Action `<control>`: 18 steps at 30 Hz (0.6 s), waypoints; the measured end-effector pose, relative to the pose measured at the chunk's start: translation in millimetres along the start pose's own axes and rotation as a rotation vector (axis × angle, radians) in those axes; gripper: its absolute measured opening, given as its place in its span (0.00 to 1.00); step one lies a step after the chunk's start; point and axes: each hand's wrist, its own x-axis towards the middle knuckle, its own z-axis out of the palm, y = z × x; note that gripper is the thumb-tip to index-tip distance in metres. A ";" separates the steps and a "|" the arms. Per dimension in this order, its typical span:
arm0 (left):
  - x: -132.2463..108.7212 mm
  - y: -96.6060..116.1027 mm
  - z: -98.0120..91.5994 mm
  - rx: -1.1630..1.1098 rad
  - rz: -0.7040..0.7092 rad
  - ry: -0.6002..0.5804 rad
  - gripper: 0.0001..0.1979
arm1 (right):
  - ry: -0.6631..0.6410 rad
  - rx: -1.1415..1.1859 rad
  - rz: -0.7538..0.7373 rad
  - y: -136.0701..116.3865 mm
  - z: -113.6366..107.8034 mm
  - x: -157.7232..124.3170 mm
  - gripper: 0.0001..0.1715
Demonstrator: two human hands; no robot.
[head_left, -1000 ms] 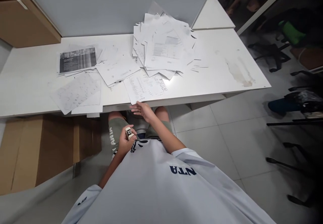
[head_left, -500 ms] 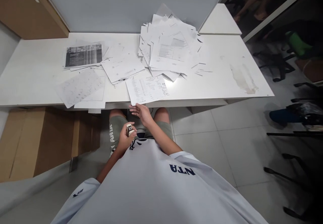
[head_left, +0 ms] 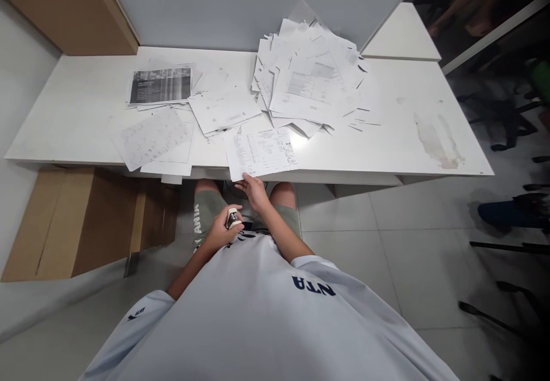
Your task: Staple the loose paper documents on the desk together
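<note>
Low over my lap, my left hand (head_left: 224,227) is closed around a small cream-and-black hand tool (head_left: 233,218); its exact kind is hard to make out. My right hand (head_left: 256,195) is at the table's front edge, its fingertips closed on the near edge of a printed sheet (head_left: 262,153). That sheet lies on the white table (head_left: 387,140), with its near left corner sticking out past the edge. Part of the fingers under the paper is hidden.
Behind the sheet is a large untidy paper pile (head_left: 301,91). Further left lie loose white sheets (head_left: 226,109), a dark printed page (head_left: 161,86) and a faintly printed sheet (head_left: 150,137). Cardboard boxes (head_left: 103,220) stand under the table. A grey partition (head_left: 258,8) rises behind.
The whole view has shifted, so the table appears further right. My right fingertips have come onto the sheet's near edge, which overhangs slightly more. My left hand keeps the tool.
</note>
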 end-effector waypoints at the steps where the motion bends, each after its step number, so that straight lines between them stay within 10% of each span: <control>1: 0.8 -1.5 0.9 -0.022 -0.002 0.025 0.24 | 0.005 -0.013 0.006 0.2 0.4 -1.8 0.10; 18: 42.6 -39.8 -12.5 -0.015 -0.148 0.294 0.25 | -0.043 -0.056 0.059 10.0 -6.5 -24.8 0.15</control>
